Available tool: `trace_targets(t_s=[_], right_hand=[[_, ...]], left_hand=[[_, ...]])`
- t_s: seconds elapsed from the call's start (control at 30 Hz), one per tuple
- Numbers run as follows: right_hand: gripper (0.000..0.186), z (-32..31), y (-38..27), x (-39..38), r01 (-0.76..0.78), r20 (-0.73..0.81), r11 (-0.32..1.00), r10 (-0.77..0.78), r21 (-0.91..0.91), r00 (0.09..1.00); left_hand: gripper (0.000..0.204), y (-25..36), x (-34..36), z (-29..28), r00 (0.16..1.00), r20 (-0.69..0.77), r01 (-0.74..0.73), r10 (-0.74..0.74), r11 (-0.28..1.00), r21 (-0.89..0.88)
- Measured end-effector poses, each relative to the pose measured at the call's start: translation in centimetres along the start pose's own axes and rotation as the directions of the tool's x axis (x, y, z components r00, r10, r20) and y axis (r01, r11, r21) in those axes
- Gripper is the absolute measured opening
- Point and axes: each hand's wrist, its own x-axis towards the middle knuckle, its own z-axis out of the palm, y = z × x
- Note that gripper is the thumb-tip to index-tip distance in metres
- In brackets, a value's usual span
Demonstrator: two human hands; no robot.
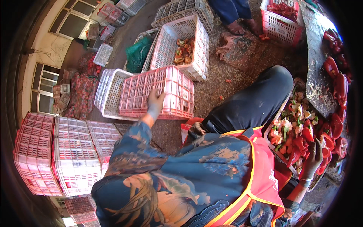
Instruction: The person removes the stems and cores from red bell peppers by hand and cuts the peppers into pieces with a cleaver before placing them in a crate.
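Observation:
My left hand (pixel 154 102), in a grey glove, reaches forward to a pink plastic crate (pixel 181 89) with lattice sides. Thumb and fingers look apart against the crate; the fingertips are blurred. That crate sits tipped over, partly across a white crate (pixel 110 94). On my right, my gloved right hand (pixel 312 160) is closed about a red pepper (pixel 307 132) at the edge of a heap; its grip is partly hidden. Beside it a tray holds pepper cores and trimmings (pixel 289 128), pale, green and red.
A white crate (pixel 201 49) with pepper pieces stands ahead, next to a green net (pixel 137 56). Stacked crates (pixel 75 151) rise at left. Cored red peppers (pixel 340 89) lie along the metal table (pixel 317 87). Another person's legs (pixel 230 11) and a pepper-filled crate (pixel 281 26) are farther off.

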Motion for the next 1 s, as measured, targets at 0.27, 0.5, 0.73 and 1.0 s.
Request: trace_targets(t_s=[0.27, 0.5, 0.73, 1.0], right_hand=[[0.03, 0.5, 0.0, 1.0, 0.002, 0.02, 1.0, -0.003, 0.027, 1.0], [0.028, 1.0, -0.1, 1.8, 0.096, 0.107, 0.995, -0.093, -0.018, 0.99], [0.026, 1.5, -1.2, -0.2, 0.012, 0.118, 0.994, -0.025, 0.108, 0.993], [0.024, 1.1, -0.5, -0.8, -0.026, 0.124, 0.989, 0.008, 0.146, 0.992]], left_hand=[[0.059, -5.4, -6.6, -0.5, 0.575, 0.409, 0.65, -0.708, 0.092, -0.754], [0.048, -11.7, -4.2, 1.0, 0.869, 0.221, 0.255, -0.442, 0.016, -0.967], [0.036, -6.2, -1.8, -0.4, 0.846, 0.28, 0.298, -0.453, -0.034, -0.954], [0.023, 6.4, -3.9, -2.4, 0.906, 0.29, 0.303, -0.31, -0.006, -0.953]])
